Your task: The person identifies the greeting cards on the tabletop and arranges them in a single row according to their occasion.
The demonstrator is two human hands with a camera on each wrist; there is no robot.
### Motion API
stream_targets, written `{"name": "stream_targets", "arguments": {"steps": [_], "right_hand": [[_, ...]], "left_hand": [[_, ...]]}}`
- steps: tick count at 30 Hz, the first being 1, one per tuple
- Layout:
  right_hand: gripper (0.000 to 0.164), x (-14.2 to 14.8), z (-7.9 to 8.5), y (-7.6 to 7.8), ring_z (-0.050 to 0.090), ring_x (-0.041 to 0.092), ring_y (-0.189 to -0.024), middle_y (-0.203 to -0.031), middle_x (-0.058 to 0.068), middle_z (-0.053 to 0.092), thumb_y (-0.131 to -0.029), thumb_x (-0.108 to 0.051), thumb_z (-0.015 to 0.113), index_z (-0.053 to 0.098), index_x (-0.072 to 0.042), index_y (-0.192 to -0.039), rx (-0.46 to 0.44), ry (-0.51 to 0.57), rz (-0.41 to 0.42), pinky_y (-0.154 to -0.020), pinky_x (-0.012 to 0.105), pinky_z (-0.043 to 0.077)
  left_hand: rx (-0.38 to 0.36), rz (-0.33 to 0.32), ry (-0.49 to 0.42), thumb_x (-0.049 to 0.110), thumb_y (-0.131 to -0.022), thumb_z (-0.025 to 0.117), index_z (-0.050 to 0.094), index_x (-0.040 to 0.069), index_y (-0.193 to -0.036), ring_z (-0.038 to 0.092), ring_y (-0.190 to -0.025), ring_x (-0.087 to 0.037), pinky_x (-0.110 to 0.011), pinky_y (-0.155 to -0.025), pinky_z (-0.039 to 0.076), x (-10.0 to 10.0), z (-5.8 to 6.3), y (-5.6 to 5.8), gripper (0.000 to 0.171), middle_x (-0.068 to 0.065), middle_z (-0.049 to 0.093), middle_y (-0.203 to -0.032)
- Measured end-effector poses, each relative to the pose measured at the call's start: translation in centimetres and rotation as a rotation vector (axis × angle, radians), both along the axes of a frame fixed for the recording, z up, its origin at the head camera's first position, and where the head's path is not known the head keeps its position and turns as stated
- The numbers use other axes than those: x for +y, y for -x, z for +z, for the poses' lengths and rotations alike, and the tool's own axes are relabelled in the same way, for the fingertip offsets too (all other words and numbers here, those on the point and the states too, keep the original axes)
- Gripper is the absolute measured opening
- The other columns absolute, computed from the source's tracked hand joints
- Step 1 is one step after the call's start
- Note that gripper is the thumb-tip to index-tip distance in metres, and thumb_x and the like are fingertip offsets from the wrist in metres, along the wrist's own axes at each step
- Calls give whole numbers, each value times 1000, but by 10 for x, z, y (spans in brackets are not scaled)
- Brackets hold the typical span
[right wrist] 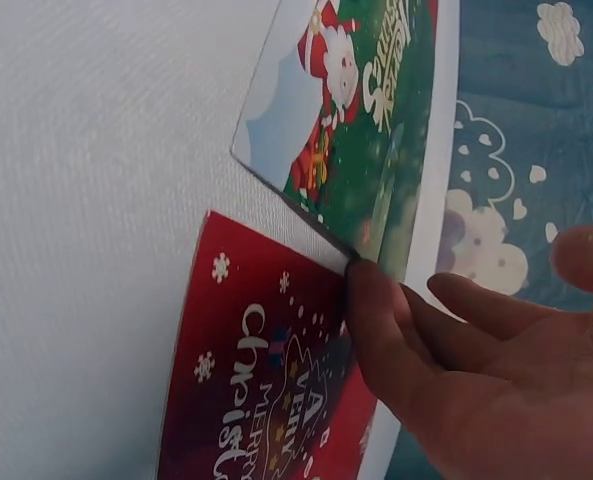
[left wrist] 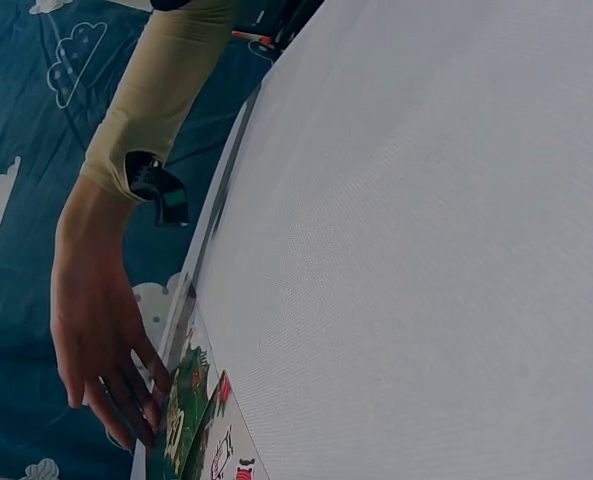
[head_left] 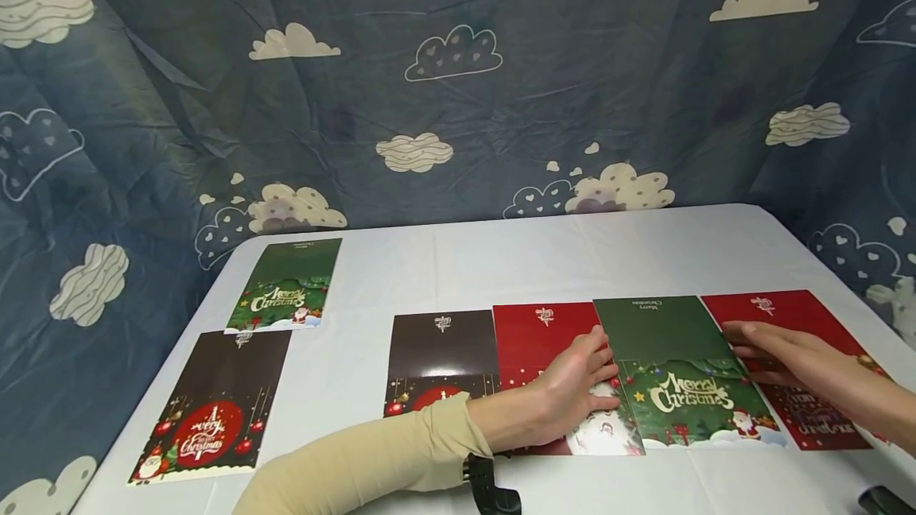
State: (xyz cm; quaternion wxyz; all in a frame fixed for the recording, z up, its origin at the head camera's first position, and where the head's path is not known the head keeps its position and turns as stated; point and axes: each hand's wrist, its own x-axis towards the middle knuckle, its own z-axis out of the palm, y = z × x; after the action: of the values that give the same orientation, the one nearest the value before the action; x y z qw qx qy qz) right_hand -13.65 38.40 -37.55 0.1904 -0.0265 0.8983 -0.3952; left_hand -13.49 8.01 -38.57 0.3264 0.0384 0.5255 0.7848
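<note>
Your left hand (head_left: 554, 392) lies over a red Christmas card (head_left: 533, 344), fingers spread, tips at the left edge of a green Merry Christmas card (head_left: 687, 404). Your right hand (head_left: 780, 352), fingers extended, is at that green card's right edge, above a second red card (head_left: 823, 424). A dark brown card (head_left: 444, 348) ends the row on the left. Farther left on your white-covered bench (head_left: 401, 276), another green card (head_left: 286, 292) lies just beyond another dark card (head_left: 207, 427). A cloud-print curtain (head_left: 458, 118) hangs behind.

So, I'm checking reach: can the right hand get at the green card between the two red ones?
Probably yes: the right hand is at the edge of the green card, and nothing covers its middle.
</note>
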Motion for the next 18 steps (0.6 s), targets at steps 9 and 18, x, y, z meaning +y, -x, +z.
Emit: {"name": "stream_targets", "arguments": {"steps": [9, 18], "right_hand": [[73, 4, -1, 1, 44, 51, -127, -147, 38, 31, -107, -47, 24, 16, 9, -152, -89, 80, -47, -88, 43, 54], [74, 22, -7, 8, 57, 23, -118, -153, 34, 22, -106, -52, 22, 9, 3, -155, -219, 238, -93, -87, 45, 55]], "left_hand": [[-54, 53, -40, 46, -101, 47, 26, 5, -153, 29, -139, -40, -69, -104, 30, 5, 3, -3, 70, -20, 29, -154], [-112, 188, -90, 50, -97, 51, 32, 7, -151, 29, -137, -41, -77, -96, 28, 14, 6, -7, 71, -20, 31, -152]]}}
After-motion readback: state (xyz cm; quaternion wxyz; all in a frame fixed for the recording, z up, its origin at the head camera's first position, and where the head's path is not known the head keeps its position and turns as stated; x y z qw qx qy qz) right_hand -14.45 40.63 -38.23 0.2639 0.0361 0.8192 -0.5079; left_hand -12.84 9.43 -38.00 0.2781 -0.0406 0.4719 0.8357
